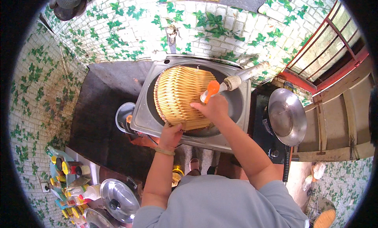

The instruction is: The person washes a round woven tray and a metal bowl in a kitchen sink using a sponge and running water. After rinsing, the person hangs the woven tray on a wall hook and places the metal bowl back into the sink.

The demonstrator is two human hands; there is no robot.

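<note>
A woven basket of yellow strips [180, 92] is tilted over the basin of a stainless steel sink [144, 109]. My left hand [172, 136] grips its near rim, with the fingers partly hidden beneath. At the spout of a white plastic tap [233, 82] with an orange lever [212, 88] is my right hand [214, 108]. Its thumb points left over the basket, and its other fingers are hidden around the tap's end. Whether the right hand also touches the basket, I cannot tell. No water stream can be made out.
A steel wok [286, 115] sits on the black stove [260, 101] to the right. Left of the sink stands a grey bucket [119, 117] beside the dark countertop [103, 133]. Glass pot lids [119, 198] and several jars [69, 169] are at lower left.
</note>
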